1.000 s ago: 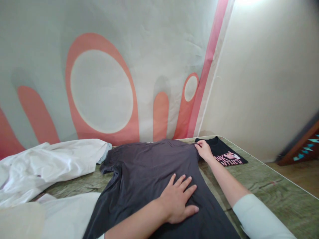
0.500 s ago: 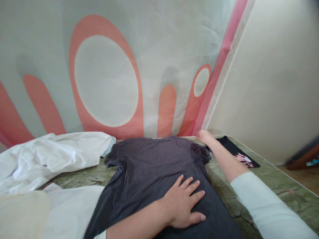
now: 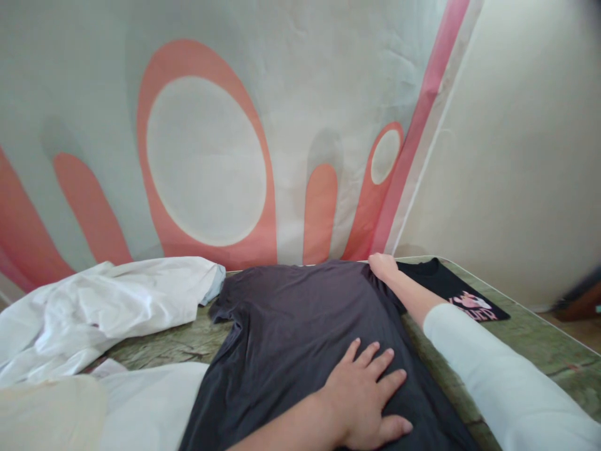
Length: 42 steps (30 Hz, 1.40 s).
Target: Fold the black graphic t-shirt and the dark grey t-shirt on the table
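Near edge: pale cloth (image 3: 154, 401) is lying along the left border of the dark T-shirt (image 3: 300, 319); whether one is overlapping the other, cannot tell. If it is overlapping, a tug on the shirt could be dragging both together.

Shirt is lying spread on the worktop (image 3: 549, 351), centre, neck end toward the wall, lower end running out of view. Left hand (image 3: 366, 394) is resting palm down on its body, fingers fanned wide, gripping nothing. Risk: that hold is depending on friction alone; with light pressure the fabric could be sliding, and with the palm skidding, new creases could be forming. Folds are already showing along the left side, below the sleeve.

Farther: white garment (image 3: 117, 307) is lying bunched, its end near the shirt's left sleeve. A sideways shift could be tangling the two.

Farthest: right hand (image 3: 382, 266) is curling over the shirt's far right shoulder. Fingertips are hidden, so cannot tell how much cloth, if any, they are pinching. A shallow pinch could be slipping. Black printed T-shirt (image 3: 474, 304) is lying just beyond that forearm; a sweeping wrist could be disturbing it.
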### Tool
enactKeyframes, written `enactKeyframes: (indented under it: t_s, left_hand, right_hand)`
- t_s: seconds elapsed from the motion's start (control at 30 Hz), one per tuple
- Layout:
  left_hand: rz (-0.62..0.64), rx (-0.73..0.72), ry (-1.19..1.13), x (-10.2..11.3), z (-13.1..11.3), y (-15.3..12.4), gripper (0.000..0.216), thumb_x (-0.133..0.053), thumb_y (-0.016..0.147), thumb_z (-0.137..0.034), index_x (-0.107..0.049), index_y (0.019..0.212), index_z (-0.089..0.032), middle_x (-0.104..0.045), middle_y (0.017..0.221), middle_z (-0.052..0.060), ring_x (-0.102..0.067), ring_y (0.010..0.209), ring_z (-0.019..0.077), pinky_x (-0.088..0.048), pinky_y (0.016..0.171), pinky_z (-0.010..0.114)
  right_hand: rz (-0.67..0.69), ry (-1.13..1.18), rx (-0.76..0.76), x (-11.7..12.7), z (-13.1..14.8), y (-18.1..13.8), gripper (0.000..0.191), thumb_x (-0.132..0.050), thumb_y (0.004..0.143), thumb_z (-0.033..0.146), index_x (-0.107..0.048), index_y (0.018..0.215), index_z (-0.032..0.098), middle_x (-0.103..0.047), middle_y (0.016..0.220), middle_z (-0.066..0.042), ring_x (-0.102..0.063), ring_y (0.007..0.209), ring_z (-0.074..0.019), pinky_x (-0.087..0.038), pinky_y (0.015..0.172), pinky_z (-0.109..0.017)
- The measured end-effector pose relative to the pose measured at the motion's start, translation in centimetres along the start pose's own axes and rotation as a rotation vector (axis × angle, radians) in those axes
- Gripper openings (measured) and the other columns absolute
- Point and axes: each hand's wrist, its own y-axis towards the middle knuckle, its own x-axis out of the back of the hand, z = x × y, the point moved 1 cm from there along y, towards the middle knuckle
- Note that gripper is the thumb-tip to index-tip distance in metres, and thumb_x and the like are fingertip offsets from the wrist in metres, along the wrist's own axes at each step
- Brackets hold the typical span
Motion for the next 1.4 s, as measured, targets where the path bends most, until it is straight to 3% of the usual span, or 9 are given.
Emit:
enactKeyframes:
  t_s: [0.13, 0.3, 0.47, 0.57, 0.67, 1.0, 1.13, 1.27, 1.4]
  left_hand:
    - [-0.021, -0.004, -0.019, -0.6, 0.2, 0.1, 0.067, -0.019, 0.086, -0.062, -0.026, 0.138, -0.021, -0.018, 0.146, 0.008, -0.011, 0.133, 0.0287, -0.005, 0.105, 0.052]
    - [-0.033, -0.007, -0.040, -1.1, 0.5, 0.1, 0.071, -0.017, 0.084, -0.065, -0.027, 0.138, -0.020, -0.020, 0.145, 0.009, -0.014, 0.133, 0.0292, -0.005, 0.105, 0.051]
    - [-0.013, 0.006, -0.003, -1.3, 0.5, 0.1, 0.072, -0.017, 0.083, -0.066, -0.026, 0.138, -0.021, -0.019, 0.146, 0.007, -0.012, 0.133, 0.0296, -0.005, 0.104, 0.052]
    - [-0.010, 0.018, 0.020, -1.5, 0.4, 0.1, 0.072, -0.015, 0.083, -0.066, -0.025, 0.139, -0.021, -0.018, 0.146, 0.006, -0.011, 0.133, 0.0291, -0.004, 0.105, 0.052]
    - [-0.027, 0.031, 0.026, -1.9, 0.3, 0.3, 0.073, -0.016, 0.082, -0.067, -0.024, 0.139, -0.021, -0.019, 0.146, 0.007, -0.009, 0.133, 0.0299, -0.002, 0.104, 0.053]
    - [-0.034, 0.028, 0.037, -2.7, 0.6, 0.8, 0.069, -0.025, 0.083, -0.059, -0.016, 0.141, -0.021, -0.010, 0.148, 0.005, -0.005, 0.133, 0.0319, 0.001, 0.103, 0.056]
    - [-0.038, 0.035, 0.002, -2.6, 0.6, 1.0, 0.071, -0.025, 0.082, -0.061, -0.021, 0.140, -0.020, -0.013, 0.147, 0.007, -0.006, 0.133, 0.0329, 0.002, 0.103, 0.057]
    - [-0.046, 0.050, -0.011, -2.1, 0.3, 1.0, 0.073, -0.020, 0.082, -0.065, -0.021, 0.140, -0.020, -0.014, 0.147, 0.007, -0.006, 0.133, 0.0322, 0.003, 0.103, 0.057]
    - [-0.041, 0.064, -0.019, -1.4, -0.1, 0.8, 0.071, -0.018, 0.083, -0.065, -0.019, 0.140, -0.023, -0.014, 0.147, 0.006, -0.005, 0.133, 0.0328, 0.004, 0.102, 0.058]
  right_hand:
    - [0.016, -0.002, -0.027, 0.1, 1.0, -0.1, 0.031, -0.037, 0.084, 0.008, -0.066, 0.094, 0.007, -0.064, 0.095, -0.022, -0.062, 0.092, -0.0265, -0.046, 0.075, -0.035]
    - [-0.003, 0.026, 0.012, 0.1, 4.8, -2.5, 0.035, -0.031, 0.087, 0.011, -0.062, 0.104, 0.006, -0.059, 0.105, -0.024, -0.058, 0.098, -0.0267, -0.042, 0.081, -0.038]
    - [-0.006, 0.119, 0.128, -1.6, 8.4, -5.2, 0.047, -0.025, 0.091, 0.041, -0.043, 0.129, 0.018, -0.041, 0.133, -0.016, -0.040, 0.119, -0.0294, -0.033, 0.093, -0.043]
    - [0.062, 0.236, 0.108, -2.7, 8.5, -4.4, 0.061, -0.018, 0.087, 0.057, -0.030, 0.137, 0.023, -0.025, 0.144, -0.010, -0.024, 0.128, -0.0334, -0.022, 0.099, -0.051]
    - [0.084, 0.302, 0.100, -3.1, 7.8, -2.6, 0.068, -0.014, 0.084, 0.063, -0.025, 0.139, 0.024, -0.018, 0.147, -0.007, -0.015, 0.132, -0.0313, -0.016, 0.102, -0.052]
    - [0.022, 0.315, 0.110, -3.8, 7.6, -0.8, 0.066, -0.015, 0.086, 0.061, -0.028, 0.138, 0.022, -0.023, 0.145, -0.006, -0.016, 0.132, -0.0254, -0.014, 0.103, -0.048]
    - [-0.089, 0.347, 0.125, -3.0, 7.6, -1.2, 0.058, -0.023, 0.089, 0.052, -0.036, 0.133, 0.018, -0.031, 0.141, -0.009, -0.024, 0.129, -0.0225, -0.017, 0.104, -0.043]
    - [-0.279, 0.380, 0.132, -1.5, 8.5, -3.1, 0.044, -0.028, 0.091, 0.035, -0.045, 0.124, 0.013, -0.044, 0.132, -0.012, -0.036, 0.123, -0.0198, -0.013, 0.106, -0.040]
    - [-0.160, 0.466, 0.361, -0.8, 10.1, -7.3, 0.047, -0.034, 0.089, 0.039, -0.044, 0.128, 0.015, -0.037, 0.137, -0.012, -0.035, 0.124, -0.0212, -0.021, 0.104, -0.037]
